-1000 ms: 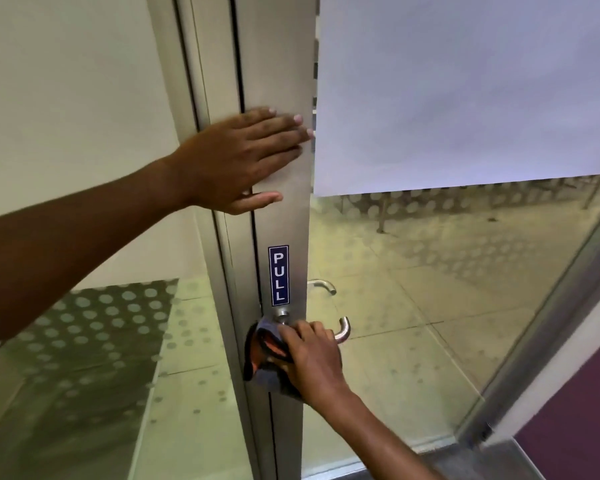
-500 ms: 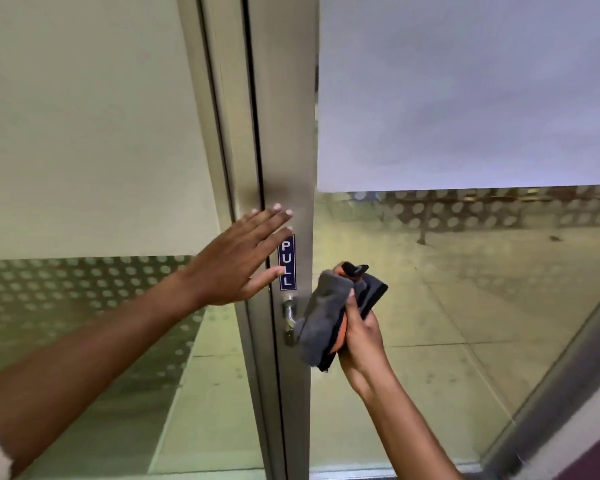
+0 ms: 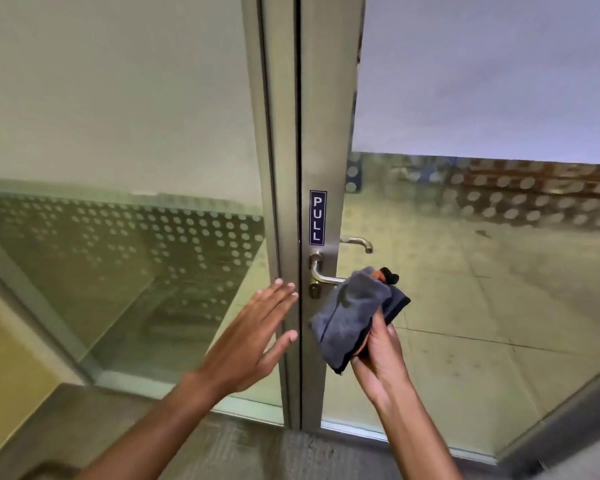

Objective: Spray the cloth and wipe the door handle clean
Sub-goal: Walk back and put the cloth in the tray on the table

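Note:
A silver lever door handle [image 3: 321,271] sticks out from the metal door frame [image 3: 321,133], just below a blue PULL sign [image 3: 317,217]. My right hand [image 3: 378,355] grips a folded grey cloth [image 3: 350,313] with orange and black edges, held just right of and below the handle, with its top edge over the lever's end. My left hand [image 3: 253,341] is flat with fingers spread, fingertips near the frame's left edge at handle height. No spray bottle is in view.
A second handle [image 3: 357,242] shows through the glass on the far side. Glass panels [image 3: 136,254] with dotted frosting flank the frame. A keyhole cylinder [image 3: 314,291] sits under the handle. Tiled floor lies beyond the glass.
My right hand has lifted the cloth off the handle and pulled it back to the right. My left hand has slid down the frame from high up to handle height.

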Demonstrator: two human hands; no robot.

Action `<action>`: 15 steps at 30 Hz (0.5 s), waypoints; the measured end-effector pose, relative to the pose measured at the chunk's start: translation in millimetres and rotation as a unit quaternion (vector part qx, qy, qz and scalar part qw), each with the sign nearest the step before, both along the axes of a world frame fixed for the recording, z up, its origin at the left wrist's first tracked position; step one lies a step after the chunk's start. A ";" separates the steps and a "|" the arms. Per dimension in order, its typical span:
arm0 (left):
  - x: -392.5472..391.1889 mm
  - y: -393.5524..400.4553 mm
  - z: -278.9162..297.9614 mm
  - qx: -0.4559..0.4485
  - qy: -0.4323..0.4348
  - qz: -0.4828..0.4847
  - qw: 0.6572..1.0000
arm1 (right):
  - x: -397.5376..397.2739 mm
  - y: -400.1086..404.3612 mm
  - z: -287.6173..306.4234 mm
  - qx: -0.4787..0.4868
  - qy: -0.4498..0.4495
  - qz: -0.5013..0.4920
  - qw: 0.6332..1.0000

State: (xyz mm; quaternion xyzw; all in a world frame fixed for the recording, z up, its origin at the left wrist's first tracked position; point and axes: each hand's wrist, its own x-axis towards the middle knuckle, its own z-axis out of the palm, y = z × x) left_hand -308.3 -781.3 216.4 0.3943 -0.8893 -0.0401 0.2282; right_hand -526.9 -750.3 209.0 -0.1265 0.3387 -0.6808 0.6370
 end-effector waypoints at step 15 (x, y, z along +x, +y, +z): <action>92.2 183.9 -58.9 0.155 0.175 0.144 0.962 | 140.1 125.4 -33.3 0.063 0.085 0.074 0.992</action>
